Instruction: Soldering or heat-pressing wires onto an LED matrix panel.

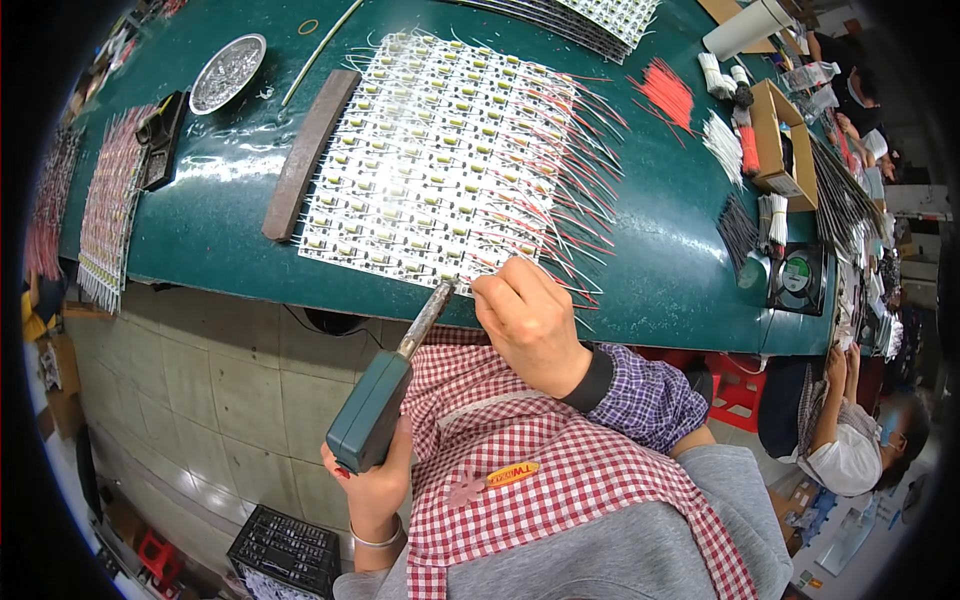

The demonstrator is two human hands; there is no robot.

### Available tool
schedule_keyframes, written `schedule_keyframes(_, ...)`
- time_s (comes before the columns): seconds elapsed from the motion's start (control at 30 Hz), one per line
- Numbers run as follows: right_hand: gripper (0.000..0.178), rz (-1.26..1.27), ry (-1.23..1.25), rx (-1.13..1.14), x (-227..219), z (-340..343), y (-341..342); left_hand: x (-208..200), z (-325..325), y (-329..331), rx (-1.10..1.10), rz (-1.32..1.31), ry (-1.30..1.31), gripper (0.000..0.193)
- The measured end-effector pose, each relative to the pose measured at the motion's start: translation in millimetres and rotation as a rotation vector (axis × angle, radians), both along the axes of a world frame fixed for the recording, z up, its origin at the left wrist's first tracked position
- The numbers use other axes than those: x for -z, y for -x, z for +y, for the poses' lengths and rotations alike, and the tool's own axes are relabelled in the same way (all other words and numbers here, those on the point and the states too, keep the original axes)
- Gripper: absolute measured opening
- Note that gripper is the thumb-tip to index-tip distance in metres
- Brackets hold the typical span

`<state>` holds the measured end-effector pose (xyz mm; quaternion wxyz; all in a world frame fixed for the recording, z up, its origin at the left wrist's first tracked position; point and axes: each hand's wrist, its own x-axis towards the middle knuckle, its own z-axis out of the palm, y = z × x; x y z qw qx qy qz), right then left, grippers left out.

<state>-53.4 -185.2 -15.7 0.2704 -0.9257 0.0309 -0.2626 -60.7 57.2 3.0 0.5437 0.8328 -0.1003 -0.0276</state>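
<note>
My left hand [375, 485] is closed around the dark green body of a soldering gun [372, 405]. The metal tip points up and meets the near edge of a white circuit board panel [385, 190], which carries rows of small parts. Beside the tip, my right hand [530, 325] is closed in a pinch over the panel's near edge, on a thin wire whose end is mostly hidden by the fingers. Red and white wires [590, 190] fan out from the panel's right side. A brown bar [312, 155] lies along its left side.
A silver bowl of scraps [228, 75], a black holder [162, 140] and wired panels [110, 210] lie to the left. Red wires [665, 92], white wires [722, 148] and a cardboard box [783, 145] are at right. A person [845, 440] sits farther right.
</note>
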Motion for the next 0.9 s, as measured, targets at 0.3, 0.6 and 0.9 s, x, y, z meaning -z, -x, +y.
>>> schedule_keyframes(0.3, 0.016, -0.017, 0.03, -0.009, 1, 2, -2, -3, 4, -3, -0.01, 0.199, 0.063, 0.02)
schedule_keyframes(0.6, 0.014, -0.008, 0.048, -0.006, -1, 1, -3, 6, 17, -1, 0.025, 0.078, 0.08, 0.028)
schedule_keyframes(0.9, 0.015, 0.006, 0.042, -0.01, -2, 0, -2, -10, 5, 0, -0.101, 0.249, 0.111, 0.027)
